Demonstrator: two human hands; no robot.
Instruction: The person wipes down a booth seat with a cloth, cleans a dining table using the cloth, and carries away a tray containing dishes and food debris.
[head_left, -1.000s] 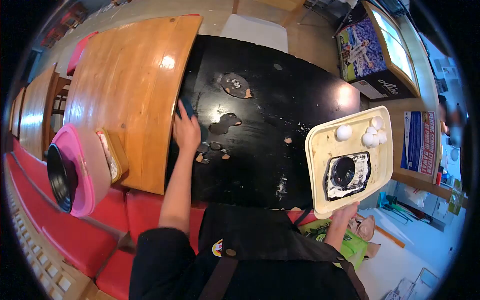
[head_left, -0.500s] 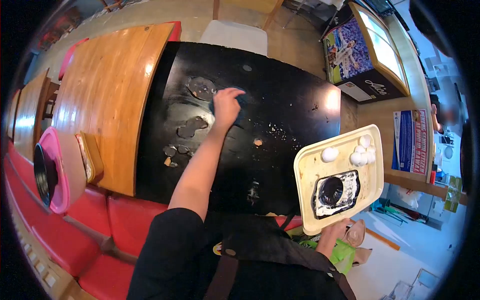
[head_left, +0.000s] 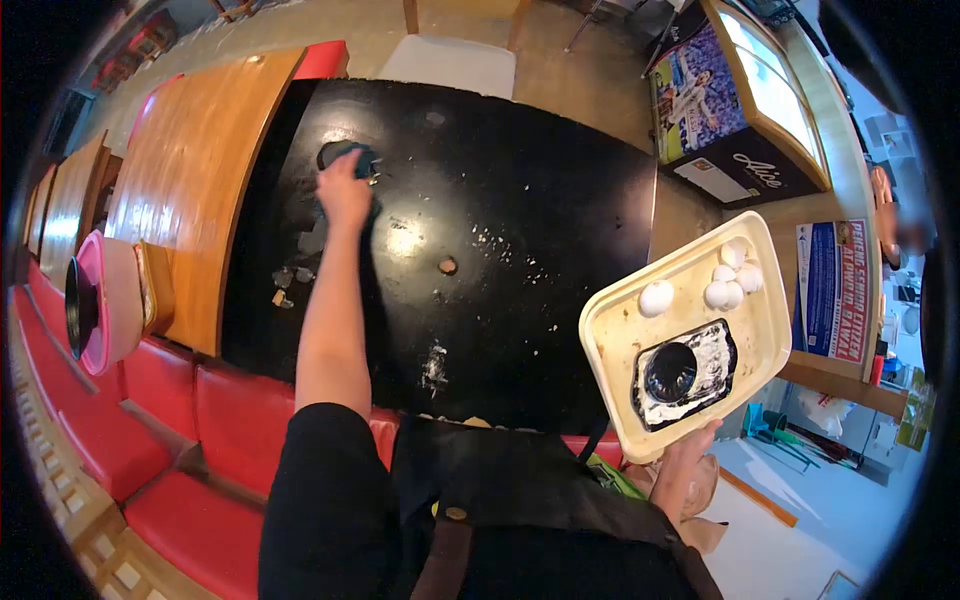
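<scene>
My left hand [head_left: 345, 185] is closed over a dark teal cloth [head_left: 366, 163], pressed on the far left part of the black table [head_left: 520, 300]. Beside the cloth the surface shines wet. Out to the right, my right hand [head_left: 695, 440] grips the near edge of a cream tray [head_left: 620, 375], its fingers partly hidden beneath. In the tray lie several white egg-like pieces [head_left: 656, 298] and a black rectangular dish [head_left: 715, 370] smeared with white. A round black bowl [head_left: 671, 372] rests on that dish.
White crumbs [head_left: 490, 240], a small brown piece [head_left: 447, 266] and a white smear [head_left: 434, 369] dot the black table. A wooden table [head_left: 190, 190] adjoins on the left, by a pink tub [head_left: 105, 300] and red bench [head_left: 235, 425]. An Aice freezer [head_left: 740, 110] stands at right.
My left hand has slid the cloth to the left and away across the table, over the wet patch there. The tray in my right hand has shifted slightly right. The view has turned a little.
</scene>
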